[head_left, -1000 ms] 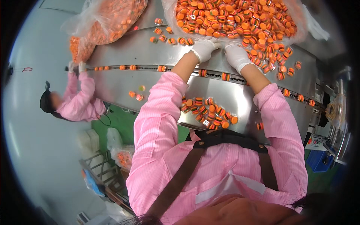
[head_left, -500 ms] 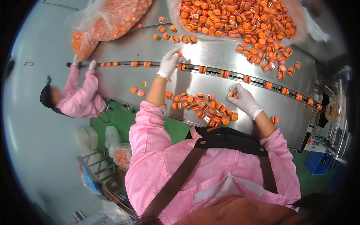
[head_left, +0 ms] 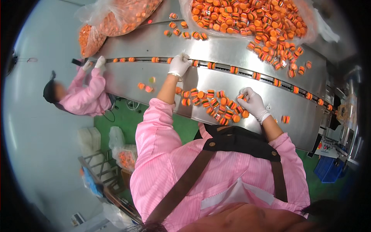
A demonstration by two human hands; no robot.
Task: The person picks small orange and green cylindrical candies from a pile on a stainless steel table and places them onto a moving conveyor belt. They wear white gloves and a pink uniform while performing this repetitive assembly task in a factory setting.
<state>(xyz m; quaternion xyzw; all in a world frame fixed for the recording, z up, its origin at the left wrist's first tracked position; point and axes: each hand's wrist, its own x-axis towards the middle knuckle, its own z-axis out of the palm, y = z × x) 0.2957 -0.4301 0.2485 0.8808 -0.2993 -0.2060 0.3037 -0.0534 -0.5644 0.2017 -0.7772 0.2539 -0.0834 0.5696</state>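
Observation:
My gloved left hand [head_left: 180, 65] is over the narrow conveyor track [head_left: 223, 69], its fingers bent and pinched together; whatever they hold is hidden beneath them. A burger-shaped candy [head_left: 195, 63] sits on the track just right of its fingertips. Lower and to the right, my gloved right hand [head_left: 253, 103] pinches a burger-shaped candy [head_left: 242, 96] above the steel table [head_left: 162, 87]. Beside it lies a loose cluster of burger-shaped candies [head_left: 223, 101], orange with red, green and dark layers. More of these candies stand spaced out along the track.
A big open plastic bag [head_left: 312, 29] spills candies onto the table's far side. Full clear bags [head_left: 123, 21] lie far left, near a co-worker in pink [head_left: 83, 96] with hands at the track's end. Machinery [head_left: 346, 116] and a blue crate [head_left: 328, 169] stand right.
My left hand has come down to the track; the candy that showed in its fingers is out of sight. My right hand has shifted slightly, still holding a candy. Candies on the track have moved right.

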